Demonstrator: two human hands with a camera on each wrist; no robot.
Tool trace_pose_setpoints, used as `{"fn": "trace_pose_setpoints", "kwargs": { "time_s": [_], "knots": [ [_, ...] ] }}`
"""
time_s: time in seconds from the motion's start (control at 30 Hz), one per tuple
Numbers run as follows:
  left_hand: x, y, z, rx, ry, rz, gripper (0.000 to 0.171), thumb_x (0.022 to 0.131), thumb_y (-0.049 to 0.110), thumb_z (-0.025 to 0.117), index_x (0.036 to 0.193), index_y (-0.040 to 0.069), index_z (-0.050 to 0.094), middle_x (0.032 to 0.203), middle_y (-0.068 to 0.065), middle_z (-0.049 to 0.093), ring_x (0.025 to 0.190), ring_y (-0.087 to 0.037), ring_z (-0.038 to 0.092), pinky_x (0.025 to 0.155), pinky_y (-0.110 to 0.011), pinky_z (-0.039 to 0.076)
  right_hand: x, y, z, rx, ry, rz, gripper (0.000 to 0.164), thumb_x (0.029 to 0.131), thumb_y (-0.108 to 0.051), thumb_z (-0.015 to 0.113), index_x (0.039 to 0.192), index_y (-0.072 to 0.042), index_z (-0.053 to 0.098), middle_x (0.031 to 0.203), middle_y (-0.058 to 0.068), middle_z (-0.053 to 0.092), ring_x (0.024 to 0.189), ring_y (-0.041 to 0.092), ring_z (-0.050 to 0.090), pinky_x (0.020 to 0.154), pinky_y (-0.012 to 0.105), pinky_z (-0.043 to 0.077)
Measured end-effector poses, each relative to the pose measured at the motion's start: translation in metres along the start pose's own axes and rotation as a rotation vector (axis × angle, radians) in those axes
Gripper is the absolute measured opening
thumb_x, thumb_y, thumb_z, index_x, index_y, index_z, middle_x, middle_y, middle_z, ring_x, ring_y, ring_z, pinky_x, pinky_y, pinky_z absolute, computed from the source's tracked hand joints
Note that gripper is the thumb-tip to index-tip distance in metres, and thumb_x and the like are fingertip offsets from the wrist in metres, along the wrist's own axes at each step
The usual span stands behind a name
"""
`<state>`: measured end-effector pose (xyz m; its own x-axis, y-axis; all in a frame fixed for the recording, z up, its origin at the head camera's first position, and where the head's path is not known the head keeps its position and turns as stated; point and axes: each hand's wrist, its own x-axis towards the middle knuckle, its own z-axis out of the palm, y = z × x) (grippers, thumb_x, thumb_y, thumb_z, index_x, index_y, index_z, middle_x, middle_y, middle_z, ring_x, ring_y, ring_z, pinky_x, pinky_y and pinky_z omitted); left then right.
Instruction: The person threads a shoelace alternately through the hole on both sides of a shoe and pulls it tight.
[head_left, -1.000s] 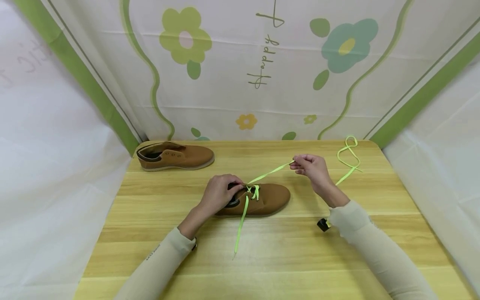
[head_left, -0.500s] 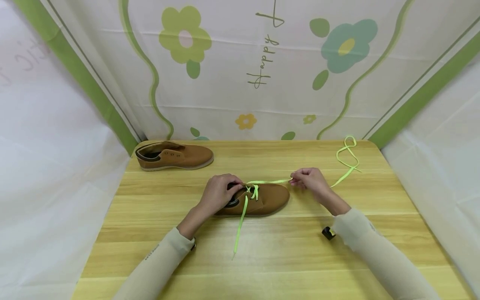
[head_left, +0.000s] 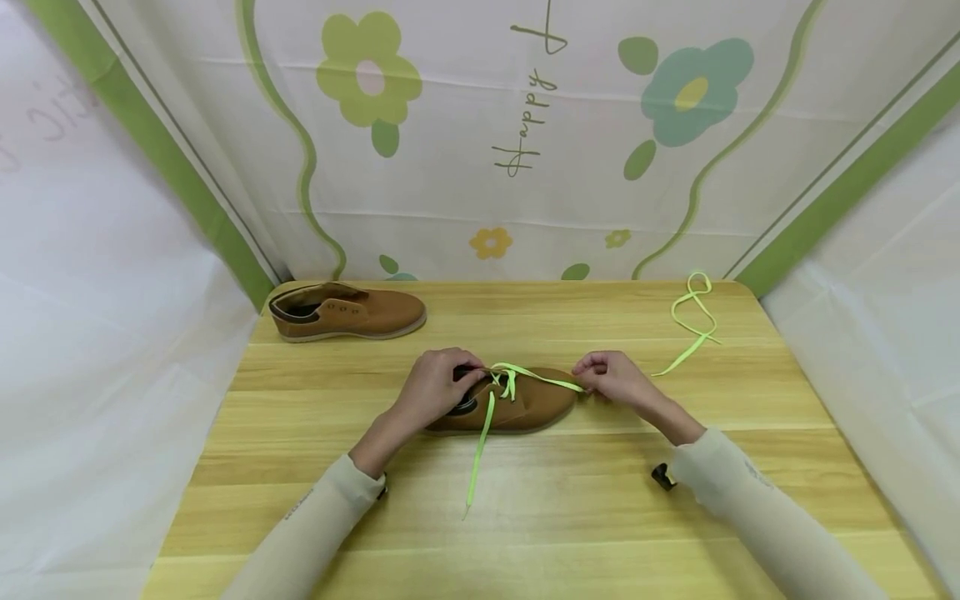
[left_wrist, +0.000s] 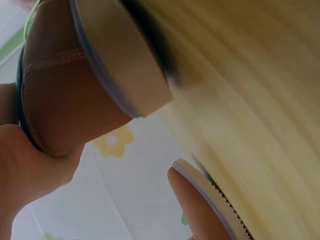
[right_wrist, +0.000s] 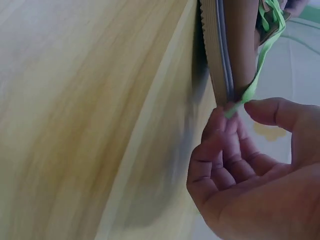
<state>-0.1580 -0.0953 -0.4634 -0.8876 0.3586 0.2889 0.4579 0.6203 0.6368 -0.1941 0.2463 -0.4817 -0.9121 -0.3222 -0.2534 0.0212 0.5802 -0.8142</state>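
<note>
A brown shoe (head_left: 551,400) lies on the wooden table, its toe pointing right, with a neon-yellow shoelace (head_left: 483,446) threaded through its eyelets. My left hand (head_left: 435,387) grips the shoe at its opening, near the tongue; the left wrist view shows the hand at the shoe's collar, close to the heel (left_wrist: 120,55). One lace end hangs toward me over the near side. The other droops slack across the toe to my right hand (head_left: 611,379). In the right wrist view its green-looking end (right_wrist: 235,107) lies at the fingertips, with thumb and fingers parted around it.
A second brown shoe (head_left: 375,314), its eyelets bare of lace, stands at the back left. Another neon lace (head_left: 693,317) lies loosely looped at the back right. Behind the table (head_left: 555,517) hangs a flower-print curtain (head_left: 450,183), with white cloth at both sides.
My right hand has come down and toward me, beside the toe. The lace it pinched taut has gone slack over the shoe, and its fingers have parted. My left hand stays put.
</note>
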Motion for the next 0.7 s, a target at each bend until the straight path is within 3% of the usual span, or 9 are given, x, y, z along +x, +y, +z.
{"fn": "trace_pose_setpoints", "kwargs": {
  "time_s": [0.17, 0.33, 0.5, 0.6, 0.7],
  "knots": [
    [-0.005, 0.001, -0.010, 0.002, -0.004, -0.022, 0.011, 0.100, 0.017, 0.075, 0.106, 0.010, 0.082, 0.107, -0.003, 0.080, 0.103, -0.022, 0.076, 0.091, -0.041, 0.060, -0.004, -0.003, 0.004, -0.082, -0.042, -0.173, 0.033, 0.106, -0.021, 0.067, 0.130, 0.000, 0.069, 0.122, 0.013, 0.073, 0.111, 0.027, 0.068, 0.093, 0.039, 0.056],
    [-0.016, -0.001, -0.020, 0.031, -0.035, -0.090, 0.039, 0.101, 0.037, 0.074, 0.127, 0.007, 0.076, 0.126, -0.008, 0.076, 0.121, -0.029, 0.070, 0.103, -0.049, 0.055, -0.008, -0.001, 0.010, -0.171, -0.134, -0.342, 0.067, 0.095, -0.031, 0.082, 0.148, 0.000, 0.056, 0.148, 0.017, 0.061, 0.132, 0.037, 0.060, 0.106, 0.055, 0.051],
    [-0.030, -0.007, -0.030, 0.016, -0.135, -0.181, 0.081, 0.091, 0.057, 0.079, 0.150, 0.006, 0.057, 0.143, -0.011, 0.067, 0.131, -0.032, 0.064, 0.105, -0.054, 0.052, -0.009, 0.003, 0.017, -0.305, -0.121, -0.466, 0.093, 0.081, -0.032, 0.095, 0.153, 0.005, 0.049, 0.150, 0.020, 0.058, 0.136, 0.039, 0.057, 0.110, 0.057, 0.047],
    [-0.036, -0.014, -0.033, 0.002, -0.199, -0.214, 0.099, 0.083, 0.058, 0.087, 0.157, 0.004, 0.048, 0.150, -0.015, 0.061, 0.136, -0.036, 0.059, 0.108, -0.055, 0.050, -0.009, 0.003, 0.020, -0.350, -0.100, -0.488, 0.099, 0.077, -0.030, 0.098, 0.153, 0.006, 0.047, 0.148, 0.022, 0.058, 0.136, 0.040, 0.056, 0.111, 0.056, 0.046],
    [-0.041, -0.021, -0.034, 0.001, -0.253, -0.230, 0.106, 0.076, 0.050, 0.095, 0.157, 0.001, 0.045, 0.149, -0.021, 0.059, 0.134, -0.041, 0.059, 0.108, -0.057, 0.050, -0.009, 0.002, 0.022, -0.381, -0.082, -0.499, 0.102, 0.075, -0.028, 0.099, 0.154, 0.006, 0.045, 0.148, 0.022, 0.058, 0.135, 0.040, 0.057, 0.111, 0.057, 0.046]
  ]
}}
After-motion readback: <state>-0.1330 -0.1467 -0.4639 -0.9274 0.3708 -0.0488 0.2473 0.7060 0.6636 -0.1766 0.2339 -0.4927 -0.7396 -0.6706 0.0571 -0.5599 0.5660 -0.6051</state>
